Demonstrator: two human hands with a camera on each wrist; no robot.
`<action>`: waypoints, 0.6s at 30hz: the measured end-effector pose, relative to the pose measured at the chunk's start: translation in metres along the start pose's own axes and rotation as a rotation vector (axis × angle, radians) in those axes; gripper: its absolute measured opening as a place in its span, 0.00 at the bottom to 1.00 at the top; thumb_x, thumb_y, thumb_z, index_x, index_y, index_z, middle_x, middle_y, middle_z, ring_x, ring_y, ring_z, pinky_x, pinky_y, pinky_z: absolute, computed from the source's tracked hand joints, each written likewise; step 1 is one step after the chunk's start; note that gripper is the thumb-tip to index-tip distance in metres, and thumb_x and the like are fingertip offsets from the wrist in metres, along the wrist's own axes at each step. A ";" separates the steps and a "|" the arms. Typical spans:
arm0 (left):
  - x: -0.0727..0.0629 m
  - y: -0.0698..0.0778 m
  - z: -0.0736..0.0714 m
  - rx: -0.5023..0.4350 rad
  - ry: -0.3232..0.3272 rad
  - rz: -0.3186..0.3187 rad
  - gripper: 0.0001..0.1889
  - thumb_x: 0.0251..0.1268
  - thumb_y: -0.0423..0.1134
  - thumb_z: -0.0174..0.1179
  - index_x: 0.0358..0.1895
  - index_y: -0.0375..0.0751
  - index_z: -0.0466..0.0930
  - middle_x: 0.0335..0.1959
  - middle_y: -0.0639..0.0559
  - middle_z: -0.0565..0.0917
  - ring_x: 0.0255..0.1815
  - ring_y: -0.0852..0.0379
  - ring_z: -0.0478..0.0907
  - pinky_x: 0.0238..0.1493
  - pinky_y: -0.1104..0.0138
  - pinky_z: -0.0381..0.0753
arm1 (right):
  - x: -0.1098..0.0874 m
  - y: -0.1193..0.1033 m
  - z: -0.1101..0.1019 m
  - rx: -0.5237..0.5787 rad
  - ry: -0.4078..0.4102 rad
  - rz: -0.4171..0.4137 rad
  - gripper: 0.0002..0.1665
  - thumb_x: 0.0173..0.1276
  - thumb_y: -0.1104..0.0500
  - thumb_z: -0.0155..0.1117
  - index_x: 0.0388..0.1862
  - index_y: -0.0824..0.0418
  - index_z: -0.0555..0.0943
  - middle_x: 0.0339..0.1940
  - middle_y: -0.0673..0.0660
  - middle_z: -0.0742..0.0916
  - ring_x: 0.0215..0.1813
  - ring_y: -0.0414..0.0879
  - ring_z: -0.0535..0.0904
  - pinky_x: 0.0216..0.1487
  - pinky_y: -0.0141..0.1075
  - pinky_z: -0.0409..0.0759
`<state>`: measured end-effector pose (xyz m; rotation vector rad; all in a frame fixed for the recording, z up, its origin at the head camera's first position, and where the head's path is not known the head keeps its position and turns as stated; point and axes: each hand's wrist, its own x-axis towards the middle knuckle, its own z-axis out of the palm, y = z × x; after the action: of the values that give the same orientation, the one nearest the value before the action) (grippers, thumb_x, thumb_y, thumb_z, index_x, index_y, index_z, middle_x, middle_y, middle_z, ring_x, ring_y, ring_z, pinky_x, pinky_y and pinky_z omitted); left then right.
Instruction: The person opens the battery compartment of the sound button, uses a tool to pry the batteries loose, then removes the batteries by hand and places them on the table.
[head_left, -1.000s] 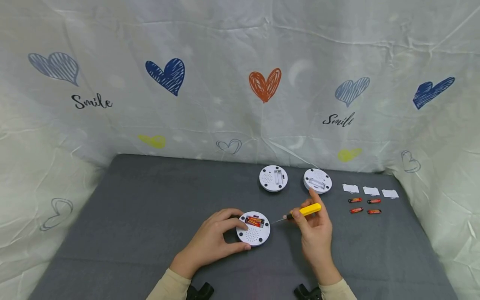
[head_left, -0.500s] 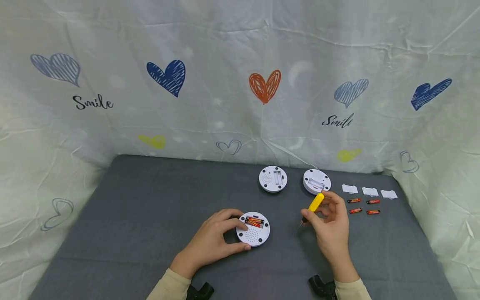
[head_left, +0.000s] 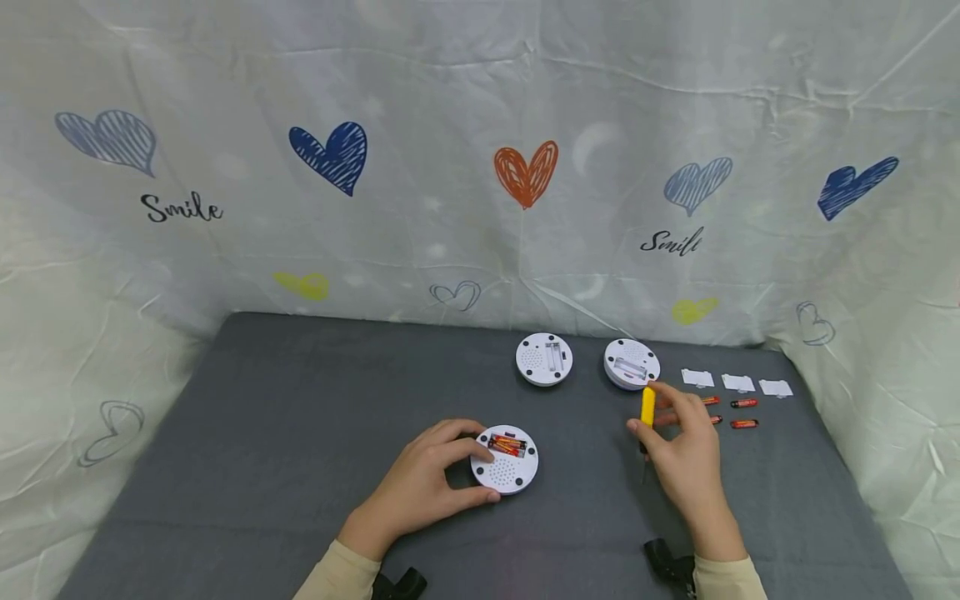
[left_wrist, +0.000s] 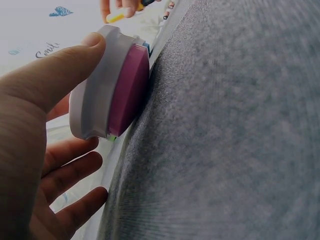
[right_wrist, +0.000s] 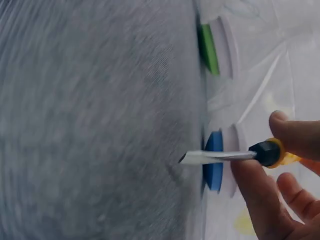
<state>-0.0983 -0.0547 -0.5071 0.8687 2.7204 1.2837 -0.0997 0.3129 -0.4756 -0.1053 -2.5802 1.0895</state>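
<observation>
My left hand (head_left: 423, 479) holds a round white battery device (head_left: 512, 479) by its edge, thumb at the near side and fingers at the far side. The device lies back up, with red batteries (head_left: 507, 445) in its uncovered compartment. From the side, in the left wrist view, its underside is a purple dome (left_wrist: 131, 90) facing the cloth. To the right, my right hand (head_left: 688, 467) pinches the yellow handle of a screwdriver (head_left: 648, 407). Its blade points down toward the table in the head view. A flat metal tip (right_wrist: 195, 158) shows in the right wrist view.
Two similar devices, one green-bottomed (right_wrist: 209, 49) and one blue-bottomed (right_wrist: 214, 162), stand at the back with bare compartments. Several red batteries (head_left: 744, 424), some partly behind my right hand, lie at the right below three white covers (head_left: 738, 383). A grey cloth (head_left: 315, 392) covers the table.
My right hand has moved right, away from the held device, carrying the screwdriver, which has turned from nearly level to tip down. My left hand and its device stay in place.
</observation>
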 end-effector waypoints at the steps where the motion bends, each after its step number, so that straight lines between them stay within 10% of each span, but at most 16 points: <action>1: 0.000 0.000 0.000 -0.001 0.001 -0.001 0.20 0.56 0.62 0.83 0.48 0.68 0.88 0.65 0.61 0.82 0.67 0.56 0.79 0.64 0.46 0.83 | 0.000 0.002 0.000 -0.034 -0.006 -0.002 0.39 0.57 0.70 0.88 0.68 0.63 0.85 0.51 0.62 0.83 0.44 0.54 0.84 0.37 0.42 0.86; 18: -0.001 -0.002 0.002 -0.007 0.008 0.005 0.20 0.56 0.63 0.83 0.49 0.69 0.87 0.65 0.62 0.82 0.68 0.60 0.78 0.64 0.48 0.83 | 0.007 0.017 0.000 -0.201 -0.289 0.186 0.35 0.68 0.60 0.82 0.72 0.64 0.82 0.37 0.59 0.71 0.38 0.52 0.70 0.35 0.42 0.70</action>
<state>-0.0979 -0.0549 -0.5100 0.8720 2.7194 1.3000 -0.1073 0.3258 -0.4861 -0.2582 -2.9874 0.9641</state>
